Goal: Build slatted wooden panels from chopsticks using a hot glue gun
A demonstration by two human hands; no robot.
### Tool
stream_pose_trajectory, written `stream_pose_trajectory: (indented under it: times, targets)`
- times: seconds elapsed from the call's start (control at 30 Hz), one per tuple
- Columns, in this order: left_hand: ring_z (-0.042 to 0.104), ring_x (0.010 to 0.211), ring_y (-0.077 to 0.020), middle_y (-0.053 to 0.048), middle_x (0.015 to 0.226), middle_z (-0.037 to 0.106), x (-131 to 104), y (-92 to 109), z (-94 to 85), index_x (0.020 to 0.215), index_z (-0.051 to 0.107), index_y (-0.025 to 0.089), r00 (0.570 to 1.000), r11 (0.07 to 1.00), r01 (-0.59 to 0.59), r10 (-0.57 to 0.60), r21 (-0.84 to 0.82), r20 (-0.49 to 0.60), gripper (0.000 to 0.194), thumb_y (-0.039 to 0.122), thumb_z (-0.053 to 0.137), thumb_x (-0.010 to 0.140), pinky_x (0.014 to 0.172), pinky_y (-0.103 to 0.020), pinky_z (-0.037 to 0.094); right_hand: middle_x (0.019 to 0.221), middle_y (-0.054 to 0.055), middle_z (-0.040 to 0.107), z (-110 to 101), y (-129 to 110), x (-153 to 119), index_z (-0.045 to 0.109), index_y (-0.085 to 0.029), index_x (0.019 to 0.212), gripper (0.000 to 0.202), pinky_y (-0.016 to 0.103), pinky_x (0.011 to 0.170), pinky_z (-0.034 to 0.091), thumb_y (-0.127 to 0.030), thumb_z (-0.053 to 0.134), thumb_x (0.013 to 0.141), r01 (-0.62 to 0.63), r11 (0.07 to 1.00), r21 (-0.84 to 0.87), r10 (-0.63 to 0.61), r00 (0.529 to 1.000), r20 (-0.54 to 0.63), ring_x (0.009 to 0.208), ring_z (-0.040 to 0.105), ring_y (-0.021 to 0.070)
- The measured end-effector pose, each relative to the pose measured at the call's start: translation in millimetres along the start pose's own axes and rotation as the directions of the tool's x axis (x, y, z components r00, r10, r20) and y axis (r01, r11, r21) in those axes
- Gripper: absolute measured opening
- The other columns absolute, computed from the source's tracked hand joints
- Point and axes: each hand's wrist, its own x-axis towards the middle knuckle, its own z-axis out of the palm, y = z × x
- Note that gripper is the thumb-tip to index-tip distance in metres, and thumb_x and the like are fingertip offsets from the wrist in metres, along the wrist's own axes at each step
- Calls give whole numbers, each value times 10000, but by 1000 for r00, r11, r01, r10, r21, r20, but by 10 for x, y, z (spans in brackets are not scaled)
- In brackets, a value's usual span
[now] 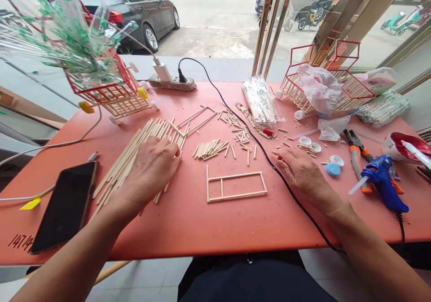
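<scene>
My left hand [151,167] lies over a bundle of long thin wooden sticks [123,151] left of centre. Its fingers are curled down and closed on the sticks; the fingertips are partly hidden. My right hand [299,172] rests on the table beside the black cable [222,96], fingers loosely bent and apart, holding nothing. Between the hands lies a flat rectangular stick frame [237,198] with one crossbar and one end piece sticking out. Behind it is a row of short cut sticks [208,149]. Another stick frame [205,126] lies at the far end of the long bundle.
A phone [67,203] lies at left. Red-rimmed stick carts [111,100] stand at the back. At right are a blue glue gun [382,181], orange-handled pliers [357,158], bottle caps [332,169] and a cup [397,147]. A power strip [173,84] and wrapped sticks [259,100] sit behind.
</scene>
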Motion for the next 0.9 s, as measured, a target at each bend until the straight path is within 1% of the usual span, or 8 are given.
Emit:
stream_pose_trajectory:
  times: [0.17, 0.27, 0.33, 0.4, 0.5, 0.63, 0.77, 0.9]
  targets:
    - [663, 945, -390, -157, 861, 748, 110, 121, -93, 773, 679, 217, 994, 996, 10, -19, 88, 104, 230, 188, 497, 910, 774, -468, 480, 1220, 156, 748, -6, -5, -1, 711, -194, 1197, 400, 520, 1026, 528, -389, 367, 1141, -14, 1000, -1, 14, 1000, 9, 1117, 691, 317]
    - [673, 907, -397, -172, 838, 738, 156, 172, -120, 788, 675, 211, 992, 993, 46, -58, 106, 109, 209, 157, 497, 884, 722, -449, 461, 1202, 156, 746, -3, -9, -5, 715, -196, 1164, 401, 520, 1041, 518, -386, 363, 1141, -10, 1000, 4, 10, 1000, 2, 1124, 685, 315]
    - [669, 866, -393, -167, 813, 719, 147, 167, -128, 837, 668, 208, 991, 993, 95, -102, 72, 89, 185, 165, 495, 885, 700, -439, 451, 1191, 158, 745, -2, -9, -9, 714, -192, 1158, 404, 511, 1030, 521, -391, 363, 1142, -7, 1000, 5, 7, 1000, 2, 1121, 686, 316]
    - [667, 855, -383, -147, 813, 708, 106, 127, -132, 876, 650, 223, 988, 990, 139, -137, -22, 78, 160, 211, 492, 902, 698, -429, 455, 1183, 151, 744, -2, -7, -12, 714, -193, 1158, 398, 498, 1022, 524, -390, 368, 1142, -14, 1000, 7, 14, 1000, 8, 1108, 690, 311]
    - [672, 918, -383, -130, 853, 719, 18, 39, -132, 842, 618, 259, 985, 976, 158, -145, -148, 92, 149, 298, 494, 916, 730, -431, 475, 1187, 149, 742, -3, -4, -17, 715, -191, 1163, 388, 489, 1021, 526, -382, 378, 1142, -12, 1000, 4, 12, 1000, 16, 1121, 691, 310]
    - [678, 945, -385, -138, 871, 730, -49, -38, -114, 813, 600, 262, 975, 969, 202, -186, -143, 121, 190, 361, 487, 929, 778, -449, 494, 1203, 161, 737, 7, 6, -27, 713, -177, 1165, 382, 506, 1028, 523, -370, 383, 1143, 20, 1000, -12, -19, 1000, 23, 1149, 682, 321]
    - [686, 964, -377, -133, 861, 747, 16, -62, -88, 789, 621, 260, 982, 984, 149, -136, -96, 128, 206, 324, 484, 928, 796, -435, 490, 1196, 158, 737, 15, 20, -34, 715, -183, 1164, 351, 496, 1016, 526, -350, 408, 1135, 22, 1000, -1, -22, 999, 27, 1161, 675, 320]
    - [686, 860, -362, -137, 771, 719, 126, -80, -91, 697, 580, 263, 979, 993, 117, -115, -3, 166, 195, 235, 499, 873, 702, -411, 435, 1220, 156, 737, 13, 25, -34, 721, -190, 1176, 348, 497, 1022, 523, -340, 410, 1132, 45, 999, 4, -45, 999, 16, 1169, 672, 320]
